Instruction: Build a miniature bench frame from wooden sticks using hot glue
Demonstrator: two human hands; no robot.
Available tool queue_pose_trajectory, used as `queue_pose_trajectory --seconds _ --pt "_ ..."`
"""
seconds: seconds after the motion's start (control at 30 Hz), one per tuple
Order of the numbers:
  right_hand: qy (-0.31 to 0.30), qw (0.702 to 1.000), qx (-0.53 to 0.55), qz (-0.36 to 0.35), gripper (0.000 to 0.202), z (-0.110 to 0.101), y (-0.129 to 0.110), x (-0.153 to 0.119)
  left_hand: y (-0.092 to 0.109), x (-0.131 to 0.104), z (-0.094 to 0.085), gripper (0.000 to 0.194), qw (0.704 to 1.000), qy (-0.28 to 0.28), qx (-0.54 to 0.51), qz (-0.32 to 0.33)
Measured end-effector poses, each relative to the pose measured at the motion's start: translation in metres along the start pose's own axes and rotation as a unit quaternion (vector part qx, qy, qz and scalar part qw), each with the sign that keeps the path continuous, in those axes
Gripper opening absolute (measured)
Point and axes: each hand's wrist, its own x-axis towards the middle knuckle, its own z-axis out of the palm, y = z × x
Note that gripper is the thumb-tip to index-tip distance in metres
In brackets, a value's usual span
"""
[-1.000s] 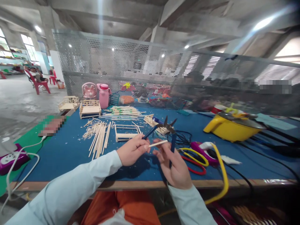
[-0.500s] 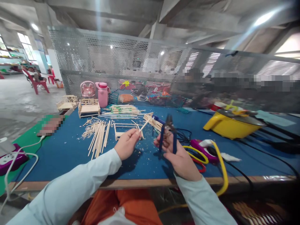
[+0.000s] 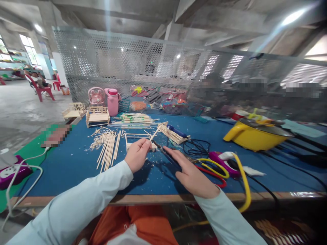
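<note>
Right hand: right of lower centre, holding the pliers [image 3: 168,157], fingers along the handles; how far the jaws gape I cannot tell [image 3: 192,172].
Left hand: just left of it, pinching one thin stick [image 3: 154,133] narrowly between thumb and fingers [image 3: 138,153].
Change: half a second ago the pliers stood upright, apart from the stick; now they slant left, their tips beside the stick at the left fingertips.
Meaning: tool and stick seem brought together for work; whether the jaws grip it is too small to tell.
Open frame: mid-frame, behind the left hand [image 3: 138,137].
Loose sticks: left of centre, fanned out [image 3: 109,149].
Wooden model: farther, upper left of the table [image 3: 98,120].
</note>
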Motion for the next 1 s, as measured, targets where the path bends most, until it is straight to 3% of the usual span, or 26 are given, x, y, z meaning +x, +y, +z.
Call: queue_pose_trajectory --seconds 0.13,0.4,0.53,0.8,1.0 --pt "-0.019 1.0 -0.007 -0.001 0.077 -0.005 -0.005 0.003 -0.002 -0.001 0.0 0.03 0.998 -0.023 0.033 0.046" --pt "-0.004 0.999 -0.019 0.037 0.068 -0.004 -0.003 0.008 0.003 -0.004 0.0 0.025 0.994 -0.029 0.086 0.053" --pt "0.007 0.999 -0.014 0.05 0.06 0.007 0.002 0.008 0.003 -0.005 0.001 0.03 0.99 -0.041 0.13 0.046" --pt "0.116 0.986 -0.109 0.047 0.062 0.053 0.011 0.001 0.001 -0.001 0.003 0.032 0.981 -0.037 0.188 0.024" --pt "0.136 0.965 -0.218 0.051 0.061 0.046 0.007 -0.002 0.001 -0.005 0.011 0.035 0.978 -0.039 0.205 -0.018"
